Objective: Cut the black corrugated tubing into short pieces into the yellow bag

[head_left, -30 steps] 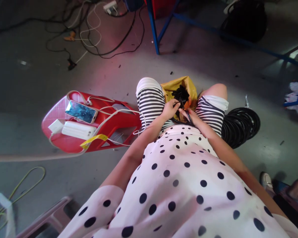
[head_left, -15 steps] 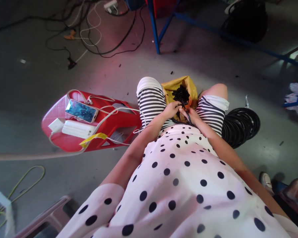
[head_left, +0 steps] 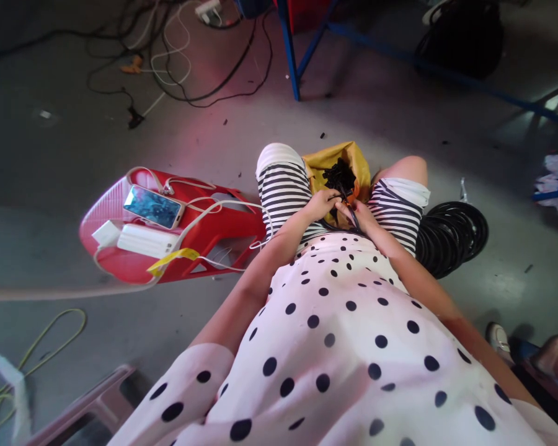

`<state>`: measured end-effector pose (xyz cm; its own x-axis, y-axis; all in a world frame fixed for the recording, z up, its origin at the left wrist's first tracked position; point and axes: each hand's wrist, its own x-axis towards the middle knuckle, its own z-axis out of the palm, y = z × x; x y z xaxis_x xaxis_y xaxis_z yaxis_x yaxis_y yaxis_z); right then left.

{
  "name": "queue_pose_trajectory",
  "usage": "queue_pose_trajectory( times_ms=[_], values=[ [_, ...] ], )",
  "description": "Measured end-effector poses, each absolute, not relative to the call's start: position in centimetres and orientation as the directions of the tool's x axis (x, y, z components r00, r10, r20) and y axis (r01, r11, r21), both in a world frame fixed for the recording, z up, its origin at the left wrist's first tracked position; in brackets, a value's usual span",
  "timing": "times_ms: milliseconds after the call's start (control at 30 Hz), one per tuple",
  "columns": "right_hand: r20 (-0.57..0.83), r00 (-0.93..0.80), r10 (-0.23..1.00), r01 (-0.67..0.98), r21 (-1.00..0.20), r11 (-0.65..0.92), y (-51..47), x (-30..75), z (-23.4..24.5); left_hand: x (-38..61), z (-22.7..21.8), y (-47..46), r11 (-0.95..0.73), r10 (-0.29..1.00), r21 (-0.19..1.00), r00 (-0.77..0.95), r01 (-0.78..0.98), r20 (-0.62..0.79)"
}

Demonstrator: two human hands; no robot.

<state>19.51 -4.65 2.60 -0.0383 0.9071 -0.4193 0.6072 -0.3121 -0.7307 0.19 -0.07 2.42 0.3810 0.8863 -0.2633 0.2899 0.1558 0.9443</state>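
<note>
In my lap, between my knees, a yellow bag [head_left: 361, 167] stands open with a heap of small black pieces [head_left: 339, 175] in its mouth. My left hand [head_left: 323, 203] is closed at the bag's near edge, its fingertips pinched on something dark and thin. Close against it, my right hand [head_left: 361, 217] is closed around a black cable [head_left: 354, 220], which runs back toward my waist. The fingertips of both hands meet, and what exactly lies between them is too small to make out.
A coil of black cable [head_left: 453, 238] lies by my right knee. On an upturned red stool [head_left: 209, 244] at my left rest a phone [head_left: 153, 206], a white power bank [head_left: 146, 240] and white cords. Blue table legs [head_left: 291, 56] and tangled floor cables [head_left: 204, 99] are ahead. Another person's shoe [head_left: 498, 341] shows at right.
Both hands stay together at the bag with hardly any movement. The whole view has shifted very slightly.
</note>
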Motion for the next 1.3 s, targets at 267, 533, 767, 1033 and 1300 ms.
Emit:
queue_pose_trajectory(
  times_ms=[267,533,767,1033,1300],
  values=[
    [-0.499,0.060,0.865,0.620,-0.661,-0.424,-4.4,19.0,2.9,0.2,2.1,-0.4,0.238,0.904,0.956,0.320,0.169,-0.281],
    [-0.466,0.096,0.879,0.536,-0.720,-0.440,-4.7,18.9,2.6,0.5,2.4,-0.2,0.446,0.863,0.894,0.241,0.050,-0.444],
    [-0.508,0.090,0.857,0.503,-0.719,-0.479,-4.6,18.8,2.8,0.0,2.7,-0.3,0.551,0.813,0.831,0.275,-0.076,-0.513],
    [-0.552,-0.017,0.834,0.435,-0.755,-0.491,-4.8,19.2,3.1,-0.4,3.9,-0.6,0.554,0.809,0.829,0.288,-0.080,-0.512],
    [-0.524,0.024,0.852,0.468,-0.747,-0.472,-4.7,19.5,2.7,-0.4,4.3,-0.5,0.583,0.784,0.808,0.317,-0.086,-0.533]
  ],
)
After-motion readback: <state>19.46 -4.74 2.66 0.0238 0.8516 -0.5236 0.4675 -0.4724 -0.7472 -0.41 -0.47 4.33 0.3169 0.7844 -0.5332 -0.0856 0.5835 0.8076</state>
